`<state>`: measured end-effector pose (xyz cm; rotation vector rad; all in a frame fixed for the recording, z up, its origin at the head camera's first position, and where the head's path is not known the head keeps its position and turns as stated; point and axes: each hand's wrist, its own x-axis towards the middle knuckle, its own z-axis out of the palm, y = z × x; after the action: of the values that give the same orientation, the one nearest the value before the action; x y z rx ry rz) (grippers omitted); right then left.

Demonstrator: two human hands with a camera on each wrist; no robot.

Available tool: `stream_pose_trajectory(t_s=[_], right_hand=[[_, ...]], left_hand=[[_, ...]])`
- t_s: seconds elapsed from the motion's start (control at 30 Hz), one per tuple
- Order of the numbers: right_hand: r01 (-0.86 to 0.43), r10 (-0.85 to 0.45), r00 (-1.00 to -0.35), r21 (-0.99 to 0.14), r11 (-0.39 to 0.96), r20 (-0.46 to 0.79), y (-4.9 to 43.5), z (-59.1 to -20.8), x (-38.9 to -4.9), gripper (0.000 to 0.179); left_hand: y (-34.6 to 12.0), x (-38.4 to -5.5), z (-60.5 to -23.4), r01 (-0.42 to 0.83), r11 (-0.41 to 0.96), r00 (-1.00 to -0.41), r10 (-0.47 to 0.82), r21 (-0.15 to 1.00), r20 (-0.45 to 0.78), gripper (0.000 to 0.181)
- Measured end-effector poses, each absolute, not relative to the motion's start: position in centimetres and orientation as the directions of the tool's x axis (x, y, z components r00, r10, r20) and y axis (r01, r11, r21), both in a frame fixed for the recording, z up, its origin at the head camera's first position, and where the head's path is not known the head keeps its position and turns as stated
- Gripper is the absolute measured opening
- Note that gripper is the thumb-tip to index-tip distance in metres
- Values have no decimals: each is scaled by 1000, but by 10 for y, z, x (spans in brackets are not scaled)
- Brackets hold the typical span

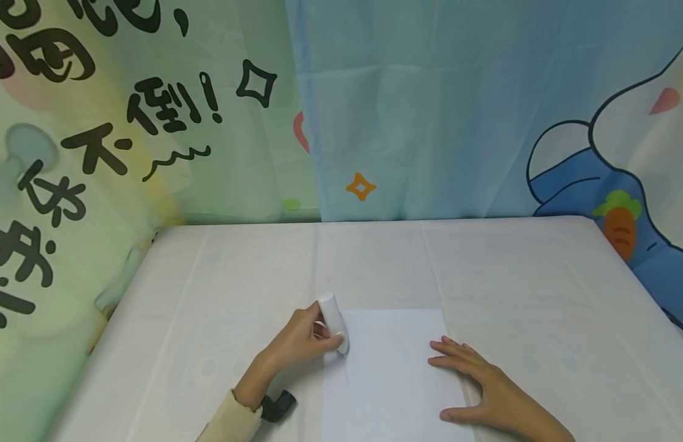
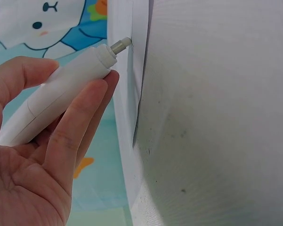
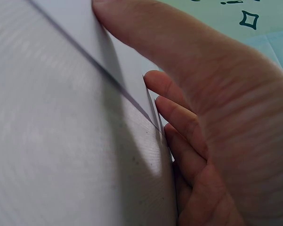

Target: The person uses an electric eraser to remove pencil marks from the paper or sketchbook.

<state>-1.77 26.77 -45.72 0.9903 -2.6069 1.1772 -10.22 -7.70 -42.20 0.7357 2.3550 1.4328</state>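
Note:
My left hand (image 1: 305,336) grips a white electric eraser (image 2: 61,89), thumb on one side and fingers on the other. A metal collar and a short pale tip stick out of its end, right at the paper's surface in the left wrist view. The sheet of white paper (image 1: 393,368) lies flat on the table, with faint marks (image 1: 343,371) near its left edge. My right hand (image 1: 485,383) rests at the sheet's right edge, fingers and thumb spread and holding nothing. In the right wrist view its thumb (image 3: 146,23) and fingertips lie on the paper.
A pale cloth with fold lines covers the table (image 1: 236,276). Printed curtains (image 1: 446,110) hang behind and at the left, with large lettering and a cartoon rabbit. Small dark specks (image 2: 183,190) dot the tablecloth. A black wrist strap piece (image 1: 278,406) is on the left wrist.

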Motion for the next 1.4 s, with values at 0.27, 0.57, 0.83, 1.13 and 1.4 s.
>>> stream_pose_trajectory(t_s=[0.27, 0.57, 0.83, 1.13, 1.4], right_hand=[[-606, -516, -780, -629, 486, 353, 268, -457, -18, 71], [-604, -516, -782, -633, 484, 351, 268, -458, -17, 72], [-603, -514, -783, -631, 488, 350, 268, -458, -18, 71], [-583, -505, -798, -637, 505, 330, 267, -457, -16, 71], [-585, -511, -795, -638, 500, 329, 267, -457, -16, 71]], left_hand=[[-77, -102, -421, 278, 377, -822, 570, 883, 15, 32], [-77, -103, -422, 285, 371, -805, 593, 884, 11, 32], [-77, -102, -422, 281, 372, -818, 575, 885, 18, 31], [-78, -102, -421, 261, 362, -830, 557, 895, 17, 32], [-79, -103, -423, 267, 356, -831, 555, 896, 28, 34]])
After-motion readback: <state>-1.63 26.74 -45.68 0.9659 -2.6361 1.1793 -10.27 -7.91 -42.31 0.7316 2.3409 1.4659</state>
